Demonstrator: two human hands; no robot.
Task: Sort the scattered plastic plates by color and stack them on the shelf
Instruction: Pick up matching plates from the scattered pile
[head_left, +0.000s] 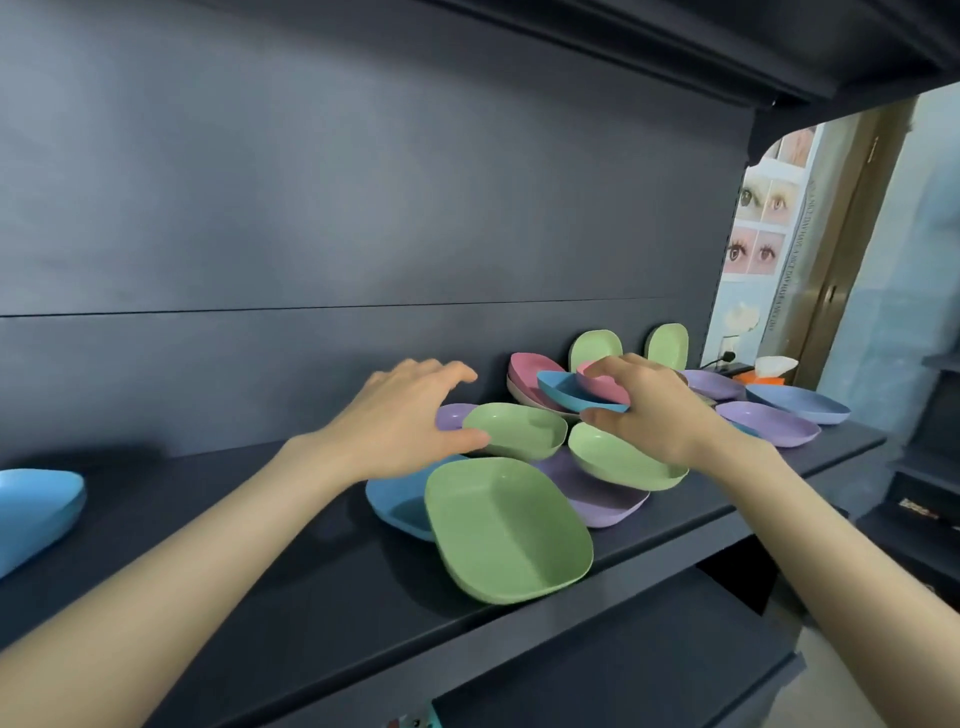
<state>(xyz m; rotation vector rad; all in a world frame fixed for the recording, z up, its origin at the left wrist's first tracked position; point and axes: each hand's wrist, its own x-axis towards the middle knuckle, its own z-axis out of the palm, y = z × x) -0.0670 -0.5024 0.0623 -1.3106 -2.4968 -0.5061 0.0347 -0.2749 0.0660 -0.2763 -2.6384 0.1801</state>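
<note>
Green, pink, blue and purple plastic, heaped loosely toward the 3 o'clock end of a dark grey shelf (260, 519). At 6 o'clock of the heap, nearest the shelf's front edge: front green plate (506, 530), hollow up, lapping over a low blue plate (395, 501) at its 9 o'clock.

Reaching in from 7 o'clock, left hand (400, 421), fingers (444, 371) spread and relaxed, grasping nothing, thumb tip touching the near rim of middle green plate (514, 431). Just behind that hand, partly hidden, a small purple plate (452, 415).

Reaching in from 5 o'clock, right hand (649, 410), fingers (608, 366) curled down over a pink plate (602, 387), thumb beneath, pinching it. Pink plate sitting in a tilted blue plate (566, 395) at 12 o'clock of the heap. Unclear: thumb contact with that blue rim as well.

Under the right wrist, right green plate (623, 460), resting on a large purple plate (592, 496). Leaning upright against the back wall, two more green plates (596, 349). Far off at 9 o'clock, well apart from the heap, a lone blue plate (36, 514). At 3 o'clock, an orange tissue box (769, 373).
</note>
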